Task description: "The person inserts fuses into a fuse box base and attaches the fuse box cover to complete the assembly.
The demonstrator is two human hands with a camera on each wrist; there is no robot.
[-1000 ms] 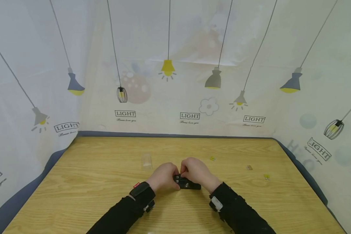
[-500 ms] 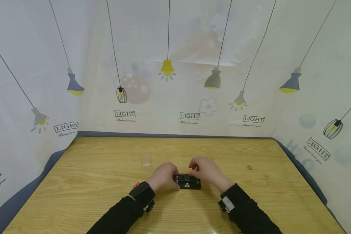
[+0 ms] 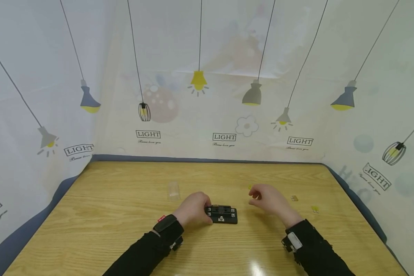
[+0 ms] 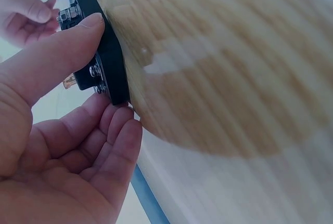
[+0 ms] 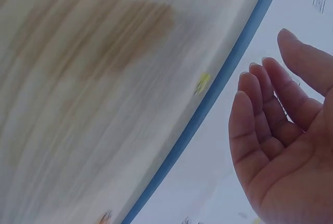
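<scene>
A black fuse block (image 3: pixel 229 219) with metal screw terminals lies flat on the wooden table. My left hand (image 3: pixel 192 209) grips its left end, thumb on the near side and fingertips at the far side. In the left wrist view, a small amber piece (image 4: pixel 69 81) sticks out of the block's top. Away to the right of the block, my right hand (image 3: pixel 271 200) hovers above the table, its fingers loosely bent and holding nothing in the right wrist view. Just beyond those fingertips is a small yellow blade fuse (image 5: pixel 203 83), mostly covered by the hand in the head view.
A clear plastic cover (image 3: pixel 173 191) lies behind my left hand. Farther right on the table are a small brown fuse (image 3: pixel 294 198) and another yellow fuse (image 3: pixel 315 209). A printed cloth (image 3: pixel 186 145) hangs along the table's back and sides.
My right hand has left the top of the fuse block and moved right, uncovering the block. The left hand keeps its grip in the same place.
</scene>
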